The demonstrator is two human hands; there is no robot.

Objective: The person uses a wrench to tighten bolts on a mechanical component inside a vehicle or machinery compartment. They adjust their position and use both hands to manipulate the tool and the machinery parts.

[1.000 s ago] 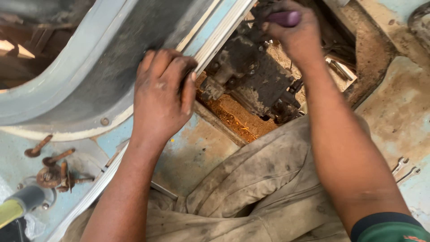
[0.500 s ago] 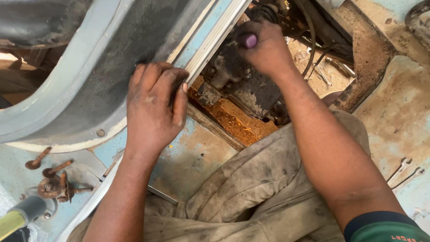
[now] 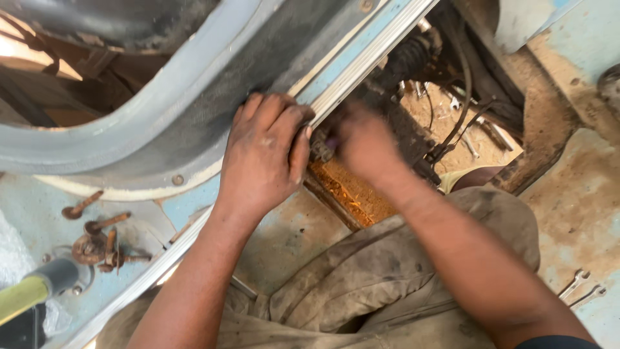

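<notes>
Hands at the floor opening.
Your left hand [image 3: 265, 155] braces flat on the grey panel [image 3: 194, 110]; your right hand [image 3: 365, 142], blurred, grips a purple-handled tool [image 3: 331, 143]. Tool slippage could strike fingers.

left hand [image 3: 265, 155] flat on curved panel [image 3: 161, 123], beside metal rail [image 3: 361, 61] | right hand [image 3: 365, 139] right of rail, in floor opening [image 3: 445, 123], just beside left hand | bolts [image 3: 97, 236] on floor far left | hammer handle [image 3: 32, 291] below bolts | wrenches [image 3: 578, 287] on floor far right | trousered knee [image 3: 387, 278] between arms
</notes>
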